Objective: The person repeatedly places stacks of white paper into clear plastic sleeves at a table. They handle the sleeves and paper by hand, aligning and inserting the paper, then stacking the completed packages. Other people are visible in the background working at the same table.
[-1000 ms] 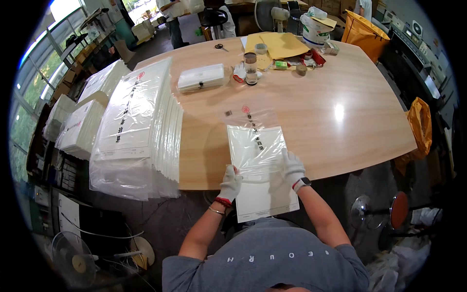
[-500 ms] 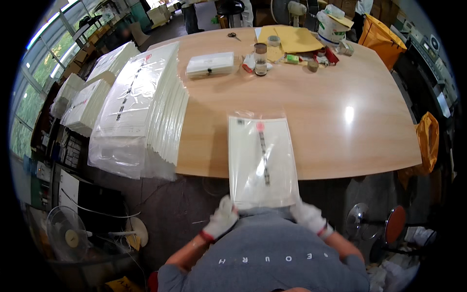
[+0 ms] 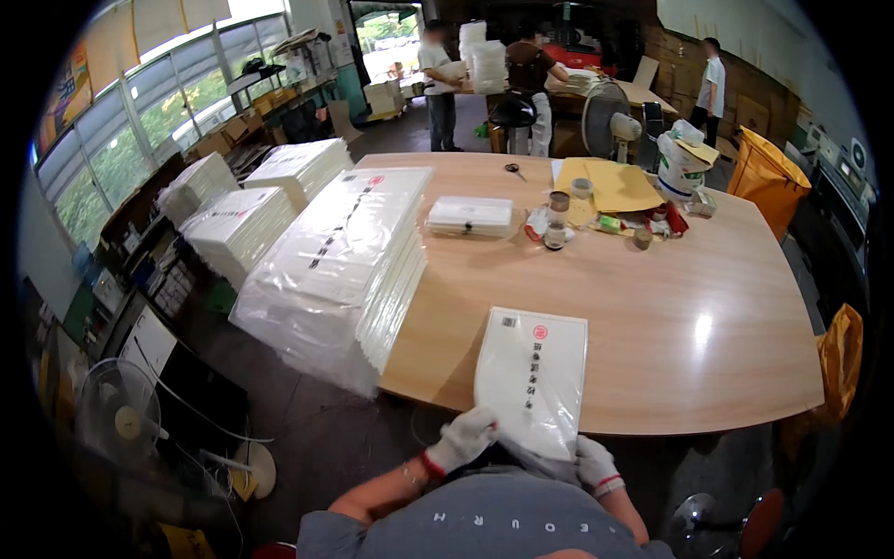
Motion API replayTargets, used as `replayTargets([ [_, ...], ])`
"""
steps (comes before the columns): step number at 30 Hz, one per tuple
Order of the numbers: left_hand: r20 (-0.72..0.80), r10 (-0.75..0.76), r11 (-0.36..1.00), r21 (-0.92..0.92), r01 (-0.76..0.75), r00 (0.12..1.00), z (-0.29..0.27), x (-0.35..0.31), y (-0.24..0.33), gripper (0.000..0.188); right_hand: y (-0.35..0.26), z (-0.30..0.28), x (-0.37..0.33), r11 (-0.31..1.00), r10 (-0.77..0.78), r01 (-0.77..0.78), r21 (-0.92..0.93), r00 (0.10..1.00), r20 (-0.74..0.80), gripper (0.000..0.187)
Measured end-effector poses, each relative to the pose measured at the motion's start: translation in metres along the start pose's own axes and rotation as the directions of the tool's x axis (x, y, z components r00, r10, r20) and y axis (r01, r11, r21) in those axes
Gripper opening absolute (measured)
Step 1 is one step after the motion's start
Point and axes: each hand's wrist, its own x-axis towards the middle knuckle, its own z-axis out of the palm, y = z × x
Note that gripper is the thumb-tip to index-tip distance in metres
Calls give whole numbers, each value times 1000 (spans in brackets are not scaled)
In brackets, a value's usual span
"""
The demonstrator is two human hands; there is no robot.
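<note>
Gloved fingers (image 3: 480, 421) of the left hand (image 3: 463, 438) curl closed on the near left corner of the white packet in its clear bag (image 3: 533, 377). The right hand (image 3: 592, 462) pinches the bag's near right edge, fingers narrow. The packet lies flat, its far part on the wooden table (image 3: 652, 307) and its near end overhanging the edge toward the person. To the left, well apart, sits a tall stack of bagged packets (image 3: 340, 256).

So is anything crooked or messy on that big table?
A bit. The white packet in a clear bag sticks out over the table's near edge, held by the left hand and right hand. The tall bagged stack also overhangs the left edge, its loose plastic sagging down.
</note>
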Motion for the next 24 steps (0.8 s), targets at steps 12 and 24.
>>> replayTargets([
  [12, -807, 260, 926, 53, -374, 529, -281, 37, 49, 18, -269, 218, 69, 780, -561, 354, 516, 762, 325, 29],
  [24, -619, -416, 902, -375, 214, 666, -482, 6, -149, 50, -372, 276, 192, 784, -537, 528, 328, 841, -69, 39],
])
